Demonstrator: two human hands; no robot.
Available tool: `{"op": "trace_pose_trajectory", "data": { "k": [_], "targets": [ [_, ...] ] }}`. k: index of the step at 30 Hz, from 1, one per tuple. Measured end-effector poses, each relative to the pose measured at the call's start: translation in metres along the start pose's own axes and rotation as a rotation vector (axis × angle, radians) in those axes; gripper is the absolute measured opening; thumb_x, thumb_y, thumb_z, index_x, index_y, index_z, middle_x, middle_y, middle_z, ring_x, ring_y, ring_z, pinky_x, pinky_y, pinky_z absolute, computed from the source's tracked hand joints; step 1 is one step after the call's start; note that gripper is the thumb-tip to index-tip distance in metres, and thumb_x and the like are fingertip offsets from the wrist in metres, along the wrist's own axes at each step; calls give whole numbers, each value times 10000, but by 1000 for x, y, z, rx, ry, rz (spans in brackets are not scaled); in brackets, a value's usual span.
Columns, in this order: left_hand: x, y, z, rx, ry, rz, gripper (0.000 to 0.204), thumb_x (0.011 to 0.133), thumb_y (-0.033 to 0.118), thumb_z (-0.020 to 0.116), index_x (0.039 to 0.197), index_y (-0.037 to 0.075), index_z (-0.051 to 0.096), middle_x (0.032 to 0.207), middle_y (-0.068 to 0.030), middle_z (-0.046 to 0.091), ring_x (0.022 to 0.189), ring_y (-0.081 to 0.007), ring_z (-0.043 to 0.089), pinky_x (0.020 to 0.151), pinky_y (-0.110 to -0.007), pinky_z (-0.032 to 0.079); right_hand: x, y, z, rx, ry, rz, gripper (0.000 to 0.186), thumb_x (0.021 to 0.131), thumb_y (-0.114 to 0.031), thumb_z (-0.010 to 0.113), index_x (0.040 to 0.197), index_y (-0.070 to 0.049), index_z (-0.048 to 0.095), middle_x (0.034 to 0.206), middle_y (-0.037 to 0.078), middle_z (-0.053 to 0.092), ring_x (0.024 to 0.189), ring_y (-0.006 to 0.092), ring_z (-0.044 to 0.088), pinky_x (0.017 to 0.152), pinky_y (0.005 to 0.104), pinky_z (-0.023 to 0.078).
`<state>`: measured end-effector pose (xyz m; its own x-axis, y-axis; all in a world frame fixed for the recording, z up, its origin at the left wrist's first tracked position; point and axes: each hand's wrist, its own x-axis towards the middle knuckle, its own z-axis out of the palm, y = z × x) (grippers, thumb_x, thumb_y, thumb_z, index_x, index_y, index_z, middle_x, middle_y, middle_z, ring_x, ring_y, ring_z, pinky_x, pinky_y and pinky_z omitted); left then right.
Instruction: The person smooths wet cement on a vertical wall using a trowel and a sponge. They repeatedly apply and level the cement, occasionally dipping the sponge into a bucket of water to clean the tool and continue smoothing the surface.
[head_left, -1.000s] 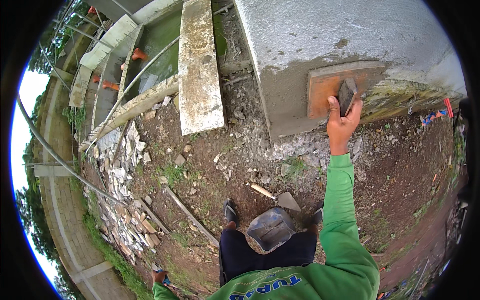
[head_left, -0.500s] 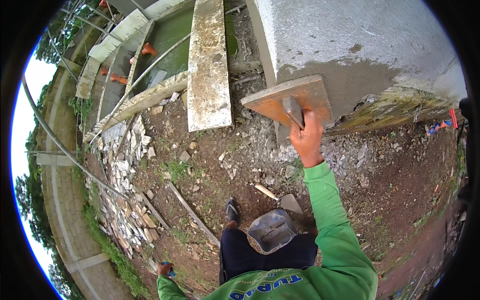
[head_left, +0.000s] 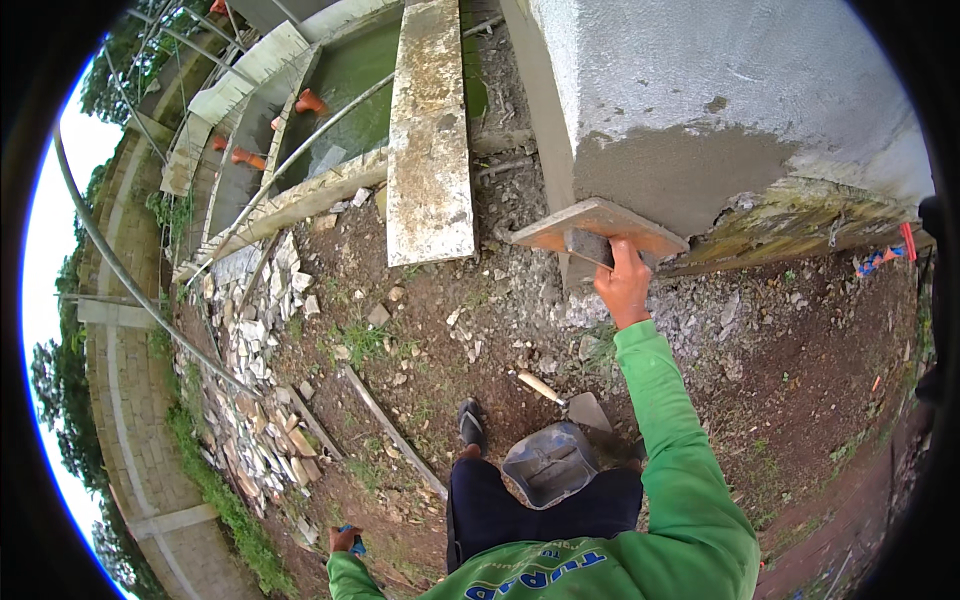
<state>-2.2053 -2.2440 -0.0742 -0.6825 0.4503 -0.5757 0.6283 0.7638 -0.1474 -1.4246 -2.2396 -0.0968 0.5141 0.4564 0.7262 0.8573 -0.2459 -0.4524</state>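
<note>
Float Up at the Wall's Lower Corner

And there's the right hand (head_left: 625,285), fingers curled round the grip of the square float (head_left: 610,222), and I have that orange-brown board tilted, its handle side towards me, right at the lower near corner of the plastered wall (head_left: 680,80)! Whether its far side touches the wall, I can't tell from here. Just above the board runs a band of darker grey plaster (head_left: 680,165), ragged along its upper edge, the paler coat over it.

Down to the left hand (head_left: 343,540), low and well out from the body: I see it closed around something blue (head_left: 357,541), too small for me to name.

On the ground (head_left: 780,340), what a spread! The trowel (head_left: 588,411) lies flat with its pale handle pointing away from the blade, just beside the grey bucket (head_left: 533,447), which sits close in front of the dark shorts (head_left: 500,515). Beyond, a long stained plank (head_left: 430,130) reaches over the concrete rim of the green water (head_left: 352,115), and broken stones (head_left: 270,440) litter the ground's left edge.
</note>
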Motion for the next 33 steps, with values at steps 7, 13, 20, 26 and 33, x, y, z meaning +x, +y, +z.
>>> {"op": "trace_pose_trajectory", "data": {
  "k": [7, 13, 20, 26, 33],
  "targets": [
    [44, -108, -6, 8, 33, -88, 727, 688, 164, 825, 1263, -7, 413, 1008, -200, 598, 799, -330, 630, 528, -470, 520, 81, -34, -47, 262, 176, 199, 261, 784, 53, 592, 1036, -15, 597, 823, 198, 627, 683, 420, 614, 626, 390, 519],
    [35, -45, 30, -28, -85, -8, 711, 679, 196, 833, 1254, 23, 453, 1003, -202, 596, 733, -316, 623, 502, -436, 507, 1, 21, -17, -65, -41, -32, 252, 813, 37, 632, 1056, -12, 591, 871, 210, 633, 710, 437, 619, 641, 414, 524],
    [54, -122, -2, 32, -7, -89, 738, 684, 164, 830, 1272, 7, 413, 1063, -220, 593, 818, -331, 646, 550, -469, 554, 68, -41, -34, 143, 122, 75, 328, 765, 42, 600, 1080, -46, 582, 954, 187, 632, 776, 459, 625, 635, 479, 527],
    [58, -78, 19, 57, -11, 46, 828, 664, 218, 852, 1292, -76, 399, 1096, -230, 630, 961, -347, 642, 807, -434, 537, 9, 31, -25, -120, -97, -44, 407, 715, 35, 607, 1110, -61, 578, 950, 152, 616, 785, 432, 623, 614, 491, 500],
    [31, -47, 35, 70, -9, -18, 806, 652, 223, 851, 1291, -36, 434, 1086, -235, 628, 931, -339, 654, 671, -468, 544, 67, -43, -35, 109, 76, 8, 349, 754, 45, 620, 1091, -44, 591, 974, 172, 631, 765, 410, 632, 648, 450, 510]
  ]
}}
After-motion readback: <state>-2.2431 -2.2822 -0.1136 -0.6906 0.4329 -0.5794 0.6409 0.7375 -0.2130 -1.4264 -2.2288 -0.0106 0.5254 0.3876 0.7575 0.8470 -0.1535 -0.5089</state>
